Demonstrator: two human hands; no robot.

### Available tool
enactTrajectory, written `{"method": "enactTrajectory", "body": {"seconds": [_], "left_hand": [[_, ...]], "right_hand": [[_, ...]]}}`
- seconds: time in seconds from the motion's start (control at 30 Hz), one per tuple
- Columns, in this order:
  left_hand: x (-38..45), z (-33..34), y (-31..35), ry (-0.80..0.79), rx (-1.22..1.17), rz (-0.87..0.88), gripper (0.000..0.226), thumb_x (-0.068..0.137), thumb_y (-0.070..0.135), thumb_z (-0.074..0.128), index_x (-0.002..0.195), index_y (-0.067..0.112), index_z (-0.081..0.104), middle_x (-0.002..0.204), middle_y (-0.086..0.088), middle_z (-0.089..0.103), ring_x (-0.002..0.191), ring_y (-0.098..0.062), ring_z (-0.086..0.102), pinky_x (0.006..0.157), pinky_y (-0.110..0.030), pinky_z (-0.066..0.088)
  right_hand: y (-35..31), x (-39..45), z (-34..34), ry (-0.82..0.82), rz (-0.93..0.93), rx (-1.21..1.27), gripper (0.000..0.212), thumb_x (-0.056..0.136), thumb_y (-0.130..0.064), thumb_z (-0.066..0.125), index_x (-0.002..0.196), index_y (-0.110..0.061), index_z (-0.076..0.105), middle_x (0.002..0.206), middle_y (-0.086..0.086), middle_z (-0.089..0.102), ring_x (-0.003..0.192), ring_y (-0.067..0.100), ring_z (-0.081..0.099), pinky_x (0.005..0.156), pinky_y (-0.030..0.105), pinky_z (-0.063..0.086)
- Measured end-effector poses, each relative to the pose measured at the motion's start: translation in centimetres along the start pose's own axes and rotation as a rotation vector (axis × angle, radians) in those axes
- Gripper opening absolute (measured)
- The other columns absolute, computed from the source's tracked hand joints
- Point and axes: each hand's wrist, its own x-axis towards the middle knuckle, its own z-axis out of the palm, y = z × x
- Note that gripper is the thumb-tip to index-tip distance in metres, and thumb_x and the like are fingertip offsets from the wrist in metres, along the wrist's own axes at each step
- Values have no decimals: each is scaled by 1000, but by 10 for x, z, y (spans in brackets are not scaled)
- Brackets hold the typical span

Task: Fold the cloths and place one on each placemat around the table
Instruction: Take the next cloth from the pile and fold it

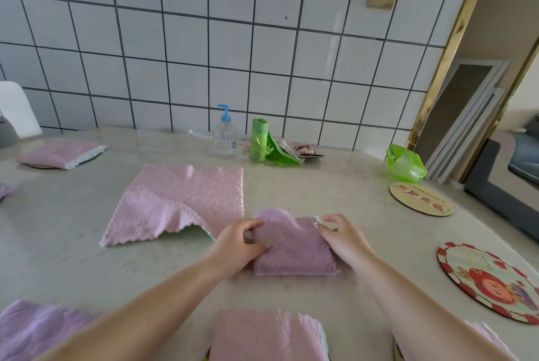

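Plush pink folded cloth (293,247), both hands pinching.

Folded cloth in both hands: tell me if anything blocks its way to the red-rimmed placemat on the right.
Nothing visible does. Only bare table lies between the folded cloth and the red-rimmed placemat, whose top holds nothing.

On the table (87,244), a folded cloth (294,247) lies at centre between the left hand (242,244) and right hand (341,238). A spread cloth (180,200) sits at ten o'clock — two placemats (421,198) (490,279) at two and four. At twelve, against the wall (204,39), stand a pump bottle (224,133) and bag roll (259,139).
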Motion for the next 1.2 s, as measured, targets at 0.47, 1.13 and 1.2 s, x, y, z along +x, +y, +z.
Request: {"method": "enactTrajectory", "body": {"seconds": [0.47, 1.13, 1.2], "left_hand": [[5, -4, 11, -235, 91, -90, 72, 77, 22, 71, 141, 20, 37, 107, 2, 56, 96, -13, 57, 86, -25, 46], [12, 24, 9, -299, 910, 25, 71, 93, 57, 20, 149, 18, 2, 158, -2, -3, 145, -17, -5, 117, -43, 0], [12, 20, 10, -293, 934, -38, 76, 90, 63, 18, 149, 18, 2, 158, -2, -2, 145, -17, -1, 116, -45, -1]], "right_hand": [[4, -9, 4, -18, -98, -84, 30, 82, -13, 56, 108, -21, 69, 91, -3, 69, 86, 14, 63, 71, 24, 45], [-10, -33, 17, -207, -266, -776, 57, 95, -53, 21, 148, -33, 11, 158, -12, 3, 145, 14, 3, 111, 60, -1], [-4, -32, 9, -193, -197, -753, 56, 95, -55, 18, 148, -35, 10, 158, -11, 6, 145, 18, 6, 111, 60, 0]]}}
